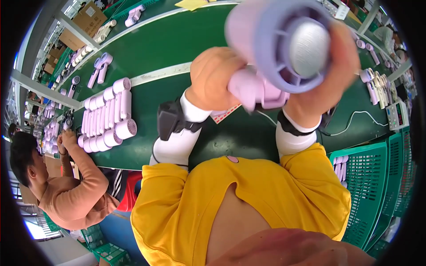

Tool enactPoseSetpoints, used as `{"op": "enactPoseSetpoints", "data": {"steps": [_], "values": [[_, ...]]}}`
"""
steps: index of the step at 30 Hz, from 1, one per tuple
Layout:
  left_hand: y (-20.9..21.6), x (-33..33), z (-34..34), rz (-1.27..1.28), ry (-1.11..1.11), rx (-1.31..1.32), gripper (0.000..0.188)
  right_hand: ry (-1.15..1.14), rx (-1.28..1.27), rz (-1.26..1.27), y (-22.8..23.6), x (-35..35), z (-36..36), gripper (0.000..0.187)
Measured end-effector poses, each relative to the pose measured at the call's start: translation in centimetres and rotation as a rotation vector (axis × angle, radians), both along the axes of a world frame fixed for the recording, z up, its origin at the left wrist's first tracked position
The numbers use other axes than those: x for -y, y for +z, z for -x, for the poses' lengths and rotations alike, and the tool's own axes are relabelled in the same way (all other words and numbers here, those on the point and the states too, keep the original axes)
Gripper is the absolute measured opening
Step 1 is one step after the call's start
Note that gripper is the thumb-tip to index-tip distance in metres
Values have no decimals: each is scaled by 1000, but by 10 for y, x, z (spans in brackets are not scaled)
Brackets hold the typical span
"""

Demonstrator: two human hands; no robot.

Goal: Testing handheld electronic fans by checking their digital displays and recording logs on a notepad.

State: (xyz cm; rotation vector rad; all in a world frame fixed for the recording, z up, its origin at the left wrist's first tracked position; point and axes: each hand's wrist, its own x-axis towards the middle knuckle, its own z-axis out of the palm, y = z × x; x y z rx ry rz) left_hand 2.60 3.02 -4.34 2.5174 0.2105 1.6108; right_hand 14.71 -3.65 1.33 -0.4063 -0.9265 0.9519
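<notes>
Close in front of me I hold up a lilac handheld fan (pixel 271 42), its round head with a brushed silver centre facing me. My left hand (pixel 212 75) is closed around the lower part, by the handle. My right hand (pixel 339 66) wraps the far right side of the head, its fingers partly hidden and a little blurred. Beneath the fan lies a card with red marks (pixel 225 114), mostly covered by my hands. To the left on the green table (pixel 151 104) lie several lilac fans (pixel 106 116) in a neat row.
At right, a white cable (pixel 355 114) runs to a small white box with a display (pixel 397 116). A green crate (pixel 364 186) with lilac parts stands by my right side. A co-worker (pixel 66 186) works at the left. More fans (pixel 101 67) lie farther along the table.
</notes>
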Motion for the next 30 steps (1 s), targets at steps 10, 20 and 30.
{"op": "enactPoseSetpoints", "data": {"steps": [10, 20, 30], "values": [[-10, -10, -11, 15, -69, -23, 46, -104, 10, 44, 1, -15, -4, 38], [25, 42, 10, 991, -624, -55, 67, -884, 467, -324, -10, -30, -24, 33], [40, 71, 60, 557, -729, 797, 60, -269, 370, -227, 5, -1, -20, 31]]}}
